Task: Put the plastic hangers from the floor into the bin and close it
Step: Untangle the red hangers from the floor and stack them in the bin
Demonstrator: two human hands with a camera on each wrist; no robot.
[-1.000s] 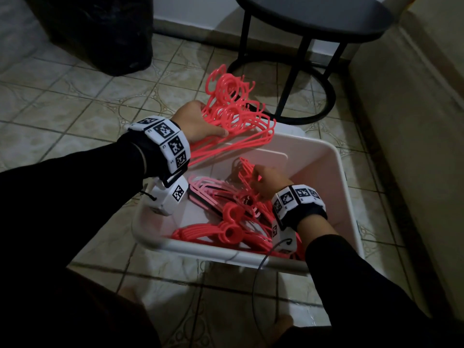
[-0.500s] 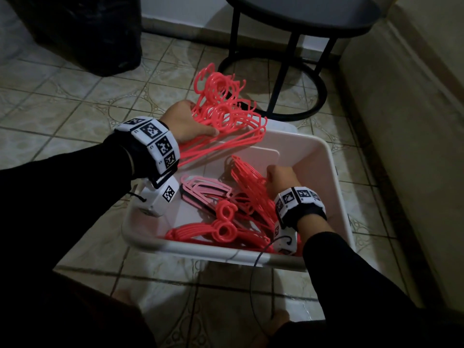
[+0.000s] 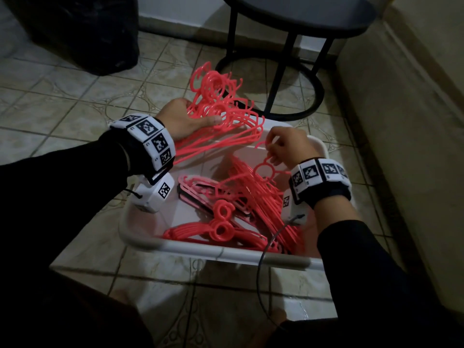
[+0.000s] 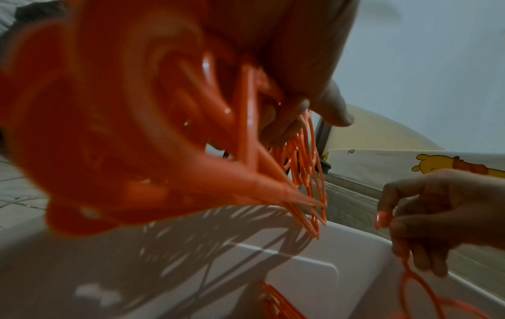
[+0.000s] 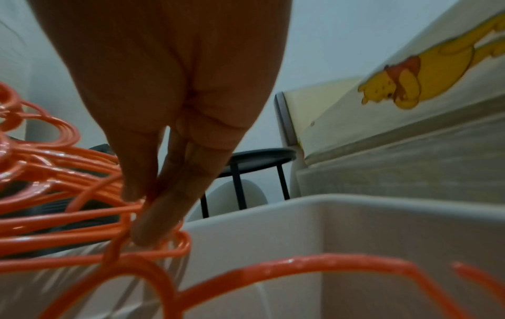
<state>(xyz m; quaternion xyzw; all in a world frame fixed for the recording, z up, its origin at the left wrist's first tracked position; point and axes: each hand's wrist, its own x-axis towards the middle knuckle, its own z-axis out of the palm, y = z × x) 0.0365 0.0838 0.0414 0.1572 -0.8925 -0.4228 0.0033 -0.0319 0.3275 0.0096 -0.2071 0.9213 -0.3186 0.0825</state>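
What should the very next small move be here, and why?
Probably lower the left hand so its bundle of hangers drops into the white bin. The bundle hangs partly over the bin's far rim, while the right hand pinches the hook of a hanger in the pile already inside.

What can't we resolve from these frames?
- Bin lid: in no view, so closing cannot be judged.
- Bundle count in the left hand: head view overlaps the hangers; left wrist view blurs them.
- Right hand fingertips on one hanger: small in the head view, blurred in the right wrist view.
- White bin floor: covered by hangers.
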